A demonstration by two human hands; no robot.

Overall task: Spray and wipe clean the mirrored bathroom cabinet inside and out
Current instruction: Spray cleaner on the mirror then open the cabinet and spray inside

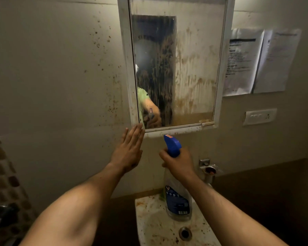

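Below the cabinet (126, 50), right fingers (163, 155) grip the bottle (172, 144).

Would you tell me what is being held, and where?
The right hand grips the spray bottle at its neck; the left hand holds nothing.

Cabinet (174, 64) on wall above sink (149, 219). Papers (242, 63) right of cabinet, switch (260, 116) below them. Left hand (130, 148) at cabinet's lower-left corner; right hand (178, 164) beside it holds bottle (178, 201) over sink. Tap (209, 168) right of bottle.
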